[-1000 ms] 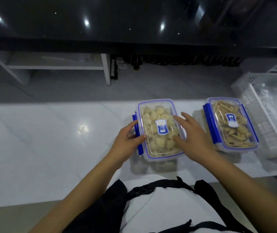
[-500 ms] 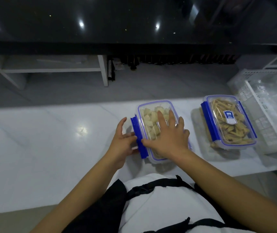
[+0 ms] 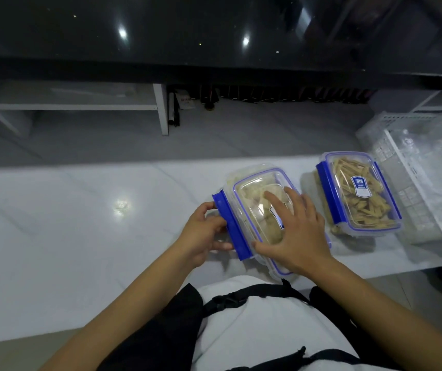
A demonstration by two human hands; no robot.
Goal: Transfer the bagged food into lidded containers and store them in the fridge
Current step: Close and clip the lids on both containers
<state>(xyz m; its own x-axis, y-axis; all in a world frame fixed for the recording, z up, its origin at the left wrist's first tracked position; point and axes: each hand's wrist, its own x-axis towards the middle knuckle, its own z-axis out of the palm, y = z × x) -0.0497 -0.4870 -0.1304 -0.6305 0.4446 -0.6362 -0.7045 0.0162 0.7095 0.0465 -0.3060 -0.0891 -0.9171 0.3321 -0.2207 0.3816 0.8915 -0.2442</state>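
— Near the front edge of the bench, what are you working on?

— A clear lidded container of pale food chunks. It sits tilted, turned at an angle to the edge.

— And your hands?

— My left hand holds the blue clip on the container's left side, fingers curled round it with the thumb low by the clip's near end. My right hand lies flat on the lid, fingers spread and straight, pressing down.

— Anything beside it?

— A second container, full of tan strips, stands to the right, apart from the first, nearer the bench's back edge. Its lid is on, with both blue clips folded down at the sides.

— And further right?

— A white plastic basket at the bench's right end, just beside that second container, with crumpled clear plastic lying in it.
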